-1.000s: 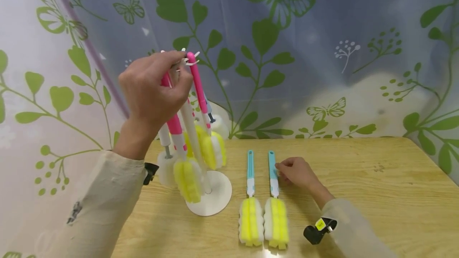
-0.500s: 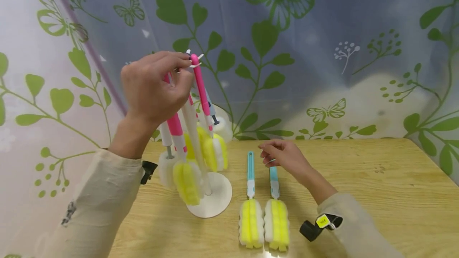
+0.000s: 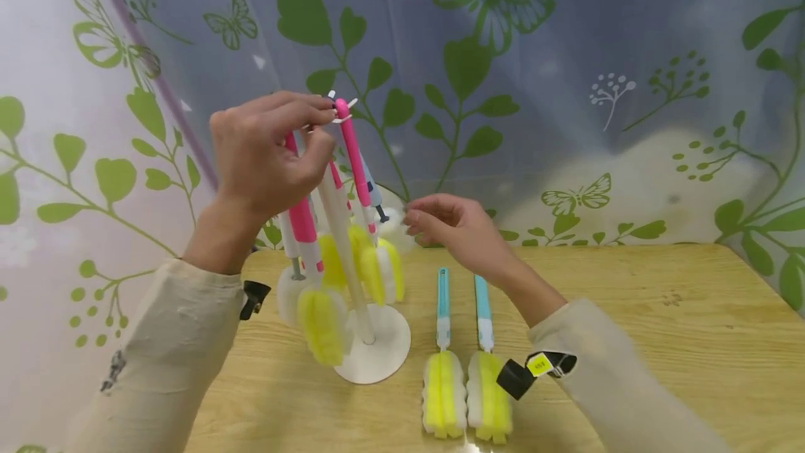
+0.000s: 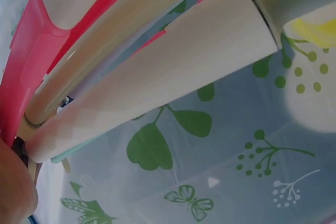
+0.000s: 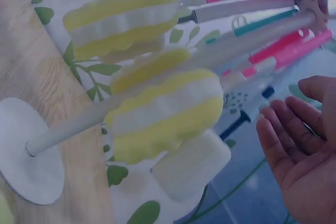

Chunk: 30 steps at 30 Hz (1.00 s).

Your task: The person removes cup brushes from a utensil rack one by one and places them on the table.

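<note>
A white stand (image 3: 377, 362) holds several sponge bottle brushes hung from hooks at its top. My left hand (image 3: 267, 149) grips the stand's top, thumb and fingers curled there; its exact hold is partly hidden. Pink-handled brushes with yellow-and-white sponges hang around the pole, such as the front brush (image 3: 302, 222). Behind them hangs a brush with a white sponge (image 5: 191, 166). My right hand (image 3: 462, 233) hovers right of the hanging brushes, holding nothing, its fingers loosely bent and palm showing in the right wrist view. A white handle (image 4: 157, 72) crosses the left wrist view.
Two blue-handled brushes, a left one (image 3: 444, 393) and a right one (image 3: 484, 390), lie side by side on the wooden table (image 3: 629, 341), sponges toward me. A curtain (image 3: 566, 124) with leaves and butterflies hangs behind the table.
My right hand has left the right blue-handled brush on the table, rising and moving left toward the stand. My left hand stays at the stand's top; the hanging brushes shift slightly.
</note>
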Each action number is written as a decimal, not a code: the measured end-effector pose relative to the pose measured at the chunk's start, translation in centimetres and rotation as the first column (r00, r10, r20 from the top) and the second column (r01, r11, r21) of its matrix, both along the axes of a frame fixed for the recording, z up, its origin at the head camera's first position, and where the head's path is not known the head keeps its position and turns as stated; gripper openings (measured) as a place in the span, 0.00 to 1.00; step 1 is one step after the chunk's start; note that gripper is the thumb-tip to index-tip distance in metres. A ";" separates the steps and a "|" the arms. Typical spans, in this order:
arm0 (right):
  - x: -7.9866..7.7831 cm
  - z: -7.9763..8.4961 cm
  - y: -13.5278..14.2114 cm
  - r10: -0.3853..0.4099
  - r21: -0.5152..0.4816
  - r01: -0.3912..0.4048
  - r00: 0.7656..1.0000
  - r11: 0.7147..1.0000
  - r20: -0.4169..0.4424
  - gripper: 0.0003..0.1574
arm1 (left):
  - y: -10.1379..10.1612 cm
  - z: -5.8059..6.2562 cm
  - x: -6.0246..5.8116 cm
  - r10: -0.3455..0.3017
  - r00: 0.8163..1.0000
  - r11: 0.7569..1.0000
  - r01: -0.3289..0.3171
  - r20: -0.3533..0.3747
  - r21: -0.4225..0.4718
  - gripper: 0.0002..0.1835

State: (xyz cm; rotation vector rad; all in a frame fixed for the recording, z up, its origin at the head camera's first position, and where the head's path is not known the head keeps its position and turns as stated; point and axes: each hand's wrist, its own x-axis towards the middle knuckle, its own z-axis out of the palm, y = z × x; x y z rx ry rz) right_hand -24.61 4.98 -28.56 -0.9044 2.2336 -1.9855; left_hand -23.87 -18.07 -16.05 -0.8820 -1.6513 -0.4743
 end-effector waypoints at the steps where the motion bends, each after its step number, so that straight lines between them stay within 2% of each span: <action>1: 0.0 0.4 -0.5 0.001 0.016 -0.001 0.999 1.000 -0.036 0.20 | -0.1 0.0 0.0 -0.011 1.000 1.000 0.011 0.001 0.006 0.17; 4: 0.1 1.3 -2.1 0.009 0.039 -0.004 0.993 0.999 -0.116 0.23 | -0.2 0.1 -0.2 -0.047 0.999 0.999 0.046 0.005 0.026 0.17; 7: 0.2 2.0 -3.4 -0.004 0.014 0.006 0.987 1.000 -0.159 0.25 | -0.2 0.2 -0.3 -0.069 0.998 0.997 0.069 0.004 0.031 0.17; 16: 0.3 2.6 -4.7 -0.094 -0.108 0.079 0.987 0.991 -0.133 0.23 | 0.7 0.1 -0.8 -0.136 0.991 0.989 0.137 -0.022 0.062 0.16; 21: 0.3 2.6 -4.7 -0.091 -0.128 0.074 0.987 0.989 -0.133 0.22 | 0.7 0.0 -0.9 -0.131 0.991 0.988 0.133 -0.031 0.077 0.15; 26: 0.4 2.7 -5.0 -0.092 -0.136 0.074 0.987 0.988 -0.135 0.21 | 0.2 0.0 -0.7 -0.125 0.992 0.990 0.124 -0.001 0.063 0.16; 30: 0.5 2.7 -5.1 -0.119 -0.154 0.099 0.984 0.983 -0.133 0.21 | -0.2 -0.1 -0.2 -0.053 0.999 0.998 0.053 0.009 0.044 0.16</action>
